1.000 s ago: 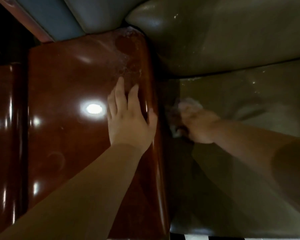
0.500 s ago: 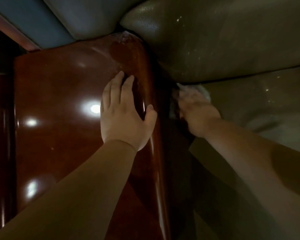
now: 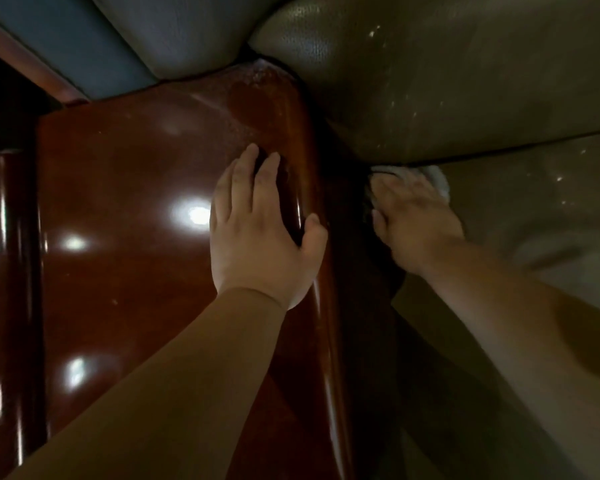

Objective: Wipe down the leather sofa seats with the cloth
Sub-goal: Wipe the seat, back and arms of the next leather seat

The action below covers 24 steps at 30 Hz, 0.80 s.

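Note:
The olive leather sofa seat (image 3: 534,216) fills the right side, below its back cushion (image 3: 465,81). My right hand (image 3: 413,220) presses a white cloth (image 3: 435,178) onto the seat's far left corner, where the seat meets the back cushion and the armrest. Most of the cloth is hidden under the hand, and only its far edge shows. My left hand (image 3: 257,233) rests flat, fingers straight, on the glossy brown wooden armrest (image 3: 136,220), its thumb over the rounded right edge.
A grey-blue cushion (image 3: 125,39) lies beyond the armrest at the top left. A dark wooden post (image 3: 11,271) runs along the far left. A deep dark gap (image 3: 357,271) separates the armrest from the seat.
My right hand has pushed the cloth away from me along the seat's left edge, into the corner under the back cushion. My left hand stays on the armrest.

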Tool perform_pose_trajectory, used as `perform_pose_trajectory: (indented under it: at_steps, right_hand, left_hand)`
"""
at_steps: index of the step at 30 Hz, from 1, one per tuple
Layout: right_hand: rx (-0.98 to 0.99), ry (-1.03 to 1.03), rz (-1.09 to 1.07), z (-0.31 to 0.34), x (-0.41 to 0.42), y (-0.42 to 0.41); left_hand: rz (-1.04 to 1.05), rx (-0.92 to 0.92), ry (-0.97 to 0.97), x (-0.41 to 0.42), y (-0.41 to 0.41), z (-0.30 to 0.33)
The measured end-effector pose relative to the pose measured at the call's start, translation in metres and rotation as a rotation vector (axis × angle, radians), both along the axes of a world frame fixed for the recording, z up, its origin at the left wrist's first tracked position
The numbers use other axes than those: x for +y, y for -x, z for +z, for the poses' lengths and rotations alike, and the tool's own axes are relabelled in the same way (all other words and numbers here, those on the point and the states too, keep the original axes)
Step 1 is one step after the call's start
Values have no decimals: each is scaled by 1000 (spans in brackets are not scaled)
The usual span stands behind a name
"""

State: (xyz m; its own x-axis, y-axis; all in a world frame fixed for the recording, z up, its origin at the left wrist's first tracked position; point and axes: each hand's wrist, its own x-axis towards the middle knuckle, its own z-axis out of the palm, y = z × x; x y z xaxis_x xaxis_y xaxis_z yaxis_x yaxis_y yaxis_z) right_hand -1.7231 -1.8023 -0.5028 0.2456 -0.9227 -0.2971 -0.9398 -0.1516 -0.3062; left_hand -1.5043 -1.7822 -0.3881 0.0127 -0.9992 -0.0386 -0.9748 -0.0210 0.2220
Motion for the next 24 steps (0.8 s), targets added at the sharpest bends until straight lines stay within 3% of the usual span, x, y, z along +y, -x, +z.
perform_pose_trajectory:
  at_steps: [4, 8, 12, 17, 19, 22, 24]
  right_hand:
    - [52, -64, -182, -6, 0, -23]
    - [101, -166, -37, -14, -19, -40]
    - [35, -75, 160, 1, -12, -4]
    - [73, -77, -164, 13, 8, 13]
    - [7, -154, -65, 12, 2, -25]
    - [-78, -164, 302, 4, -14, -61]
    - [-25, -122, 315, -2, -28, -50]
  left_hand:
    - [2, -9, 8, 0, 0, 0]
    - [-3, -11, 1, 0, 0, 1]
    - [3, -21, -14, 0, 1, 2]
    - [4, -18, 1, 0, 1, 2]
    - [0, -24, 1, -1, 1, 2]
    - [-5, -13, 2, 1, 1, 3]
    - [-6, -8, 7, 0, 0, 2]
